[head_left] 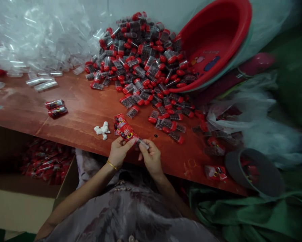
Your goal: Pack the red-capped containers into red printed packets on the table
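Observation:
Near the table's front edge, my left hand (118, 152) pinches a red printed card (127, 132) between thumb and fingers. My right hand (151, 156) is closed on a small clear plastic case (144, 144) with something dark at its far end. The case meets the card's right end; whether it goes over it I cannot tell. More red printed cards (119, 119) lie just beyond my left hand. A crumpled white lump (102, 130) sits left of them. Two filled clear cases with red prints (56, 108) lie side by side farther left.
Red-capped clear containers with dark contents (141, 64) form a big pile, spilling from a tilted red basin (216, 43). Clear empty sleeves (45, 40) heap at back left. A carton (65, 174) of red packets stands below left. A grey bowl (257, 171) and plastic bags (267, 131) are right.

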`<state>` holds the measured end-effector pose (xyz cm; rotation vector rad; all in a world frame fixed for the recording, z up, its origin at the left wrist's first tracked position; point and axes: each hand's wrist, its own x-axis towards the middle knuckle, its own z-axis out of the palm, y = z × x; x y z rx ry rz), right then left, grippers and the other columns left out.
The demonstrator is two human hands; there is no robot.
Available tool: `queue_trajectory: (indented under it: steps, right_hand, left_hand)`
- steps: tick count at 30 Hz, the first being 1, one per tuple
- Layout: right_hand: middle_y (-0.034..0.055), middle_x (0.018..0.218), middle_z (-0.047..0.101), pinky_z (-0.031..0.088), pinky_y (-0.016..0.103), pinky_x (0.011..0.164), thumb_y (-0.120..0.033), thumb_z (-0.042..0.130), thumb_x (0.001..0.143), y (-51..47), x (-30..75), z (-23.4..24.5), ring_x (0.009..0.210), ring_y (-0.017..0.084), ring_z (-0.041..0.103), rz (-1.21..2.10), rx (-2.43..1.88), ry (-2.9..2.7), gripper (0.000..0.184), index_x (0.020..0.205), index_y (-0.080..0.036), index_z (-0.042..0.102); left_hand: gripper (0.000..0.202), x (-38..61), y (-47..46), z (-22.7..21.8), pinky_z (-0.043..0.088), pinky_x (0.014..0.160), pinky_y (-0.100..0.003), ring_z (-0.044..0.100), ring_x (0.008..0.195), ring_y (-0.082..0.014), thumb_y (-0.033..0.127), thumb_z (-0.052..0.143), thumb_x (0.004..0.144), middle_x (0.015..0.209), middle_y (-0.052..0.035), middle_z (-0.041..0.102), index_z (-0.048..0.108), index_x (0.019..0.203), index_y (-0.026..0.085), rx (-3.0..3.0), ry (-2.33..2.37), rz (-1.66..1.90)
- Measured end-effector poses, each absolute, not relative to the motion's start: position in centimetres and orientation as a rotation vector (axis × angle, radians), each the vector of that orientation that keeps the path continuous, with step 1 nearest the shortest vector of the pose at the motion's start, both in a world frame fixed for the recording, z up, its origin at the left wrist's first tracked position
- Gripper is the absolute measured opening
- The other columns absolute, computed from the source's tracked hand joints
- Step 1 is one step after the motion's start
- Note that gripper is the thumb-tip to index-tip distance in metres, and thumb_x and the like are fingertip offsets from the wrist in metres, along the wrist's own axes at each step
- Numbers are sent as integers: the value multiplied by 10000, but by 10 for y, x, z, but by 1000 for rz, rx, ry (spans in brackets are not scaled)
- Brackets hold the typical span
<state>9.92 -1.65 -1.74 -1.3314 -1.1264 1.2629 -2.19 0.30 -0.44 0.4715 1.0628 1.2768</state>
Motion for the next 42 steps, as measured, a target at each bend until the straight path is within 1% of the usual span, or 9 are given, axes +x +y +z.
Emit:
queue_trajectory:
  steps: [11, 14, 20, 24, 27, 30, 35, 39, 42]
  right_hand:
    - [-66, 582, 518, 306, 153, 314, -494, 505, 833, -12, 82, -22, 336, 28, 404, 1328, -1262, -1045, 307, 813, -188, 510]
    - [-68, 569, 517, 323, 164, 317, -509, 504, 828, -12, 79, -23, 338, 41, 409, 1262, -1280, -1044, 310, 842, -199, 507]
    - [-76, 528, 493, 310, 171, 313, -495, 497, 841, -11, 83, -21, 323, 48, 400, 1203, -1335, -1138, 298, 856, -198, 520]
    - [-55, 582, 543, 331, 182, 338, -462, 525, 836, -14, 84, -24, 356, 51, 418, 1156, -1350, -1220, 266, 865, -198, 539]
    - [-58, 562, 527, 340, 189, 345, -462, 514, 842, -14, 82, -27, 358, 57, 419, 1148, -1357, -1171, 265, 843, -198, 534]
    - [-65, 554, 505, 337, 188, 337, -477, 506, 841, -10, 81, -26, 350, 57, 414, 1181, -1343, -1118, 279, 835, -198, 527]
    - [-56, 604, 544, 335, 179, 353, -472, 529, 826, -6, 85, -20, 366, 49, 427, 1300, -1252, -1168, 274, 852, -199, 528]
    - [-26, 701, 592, 429, 195, 465, -464, 454, 871, -7, 87, -19, 447, 59, 503, 1459, -1110, -1186, 275, 895, -203, 536]
    - [-25, 704, 601, 430, 197, 460, -451, 446, 878, -6, 86, -20, 442, 62, 501, 1445, -1122, -1175, 267, 883, -200, 537]
  left_hand:
    - [332, -15, 5, -6, 374, 447, -183, 456, 446, -59, 444, 739, 638, 542, 45, 538, 636, 751, 150, 496, 965, 1235]
    - [330, -14, 4, -6, 379, 468, -176, 437, 453, -50, 460, 730, 644, 526, 53, 518, 631, 702, 151, 471, 997, 1279]
    - [358, -21, 7, -10, 448, 619, -196, 542, 606, -79, 432, 771, 591, 694, -3, 651, 687, 769, 133, 507, 1074, 1244]
    - [368, -22, 13, -6, 439, 579, -198, 533, 559, -74, 428, 804, 532, 633, -2, 635, 654, 678, 125, 420, 1060, 1247]
    - [396, -15, 12, -7, 410, 496, -197, 501, 493, -70, 430, 811, 513, 586, 12, 607, 650, 700, 121, 424, 1030, 1210]
    - [371, -11, 9, -9, 331, 395, -194, 412, 400, -56, 467, 765, 580, 497, 49, 521, 633, 686, 137, 451, 994, 1180]
    - [371, -21, 15, -3, 348, 424, -200, 419, 412, -56, 489, 732, 624, 479, 33, 513, 613, 612, 138, 521, 996, 1209]
    - [411, -25, 20, -1, 336, 368, -191, 443, 402, -60, 471, 780, 556, 561, 11, 576, 630, 712, 123, 526, 1026, 1186]
    - [423, -18, 16, -5, 304, 298, -181, 398, 329, -54, 506, 738, 603, 496, 60, 487, 599, 743, 131, 519, 1034, 1179]
